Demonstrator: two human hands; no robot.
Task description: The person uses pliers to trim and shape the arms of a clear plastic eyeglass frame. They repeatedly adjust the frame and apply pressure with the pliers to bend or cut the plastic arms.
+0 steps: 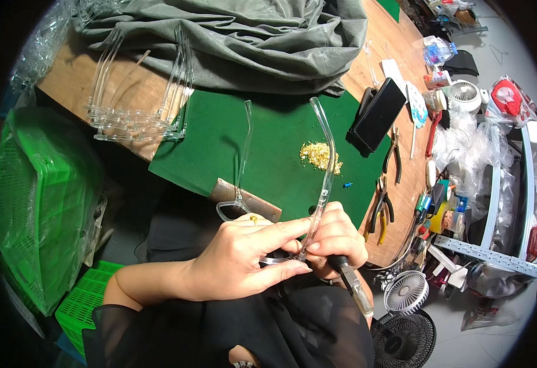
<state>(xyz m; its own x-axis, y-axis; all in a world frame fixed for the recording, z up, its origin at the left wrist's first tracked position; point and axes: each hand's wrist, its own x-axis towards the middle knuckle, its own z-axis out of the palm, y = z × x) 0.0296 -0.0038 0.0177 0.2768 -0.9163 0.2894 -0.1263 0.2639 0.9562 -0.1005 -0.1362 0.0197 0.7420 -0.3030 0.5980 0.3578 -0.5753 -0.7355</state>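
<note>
The left hand (244,250) pinched the glasses (324,195); the right hand (337,236) gripped a tool (355,286), perhaps pliers. A slip could have scratched them.

Two hands (234,254); one held eyeglass frame (326,179); three fans (406,292); one phone (381,113); one green mat (274,144).

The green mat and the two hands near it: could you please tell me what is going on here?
A person's left hand holds a clear glasses frame, its temples pointing away over the green mat. The right hand is at the same frame and also holds a dark-handled tool. Small gold-coloured pieces lie piled on the mat, pliers lie to the right, and more clear frames are grouped at the upper left.
</note>
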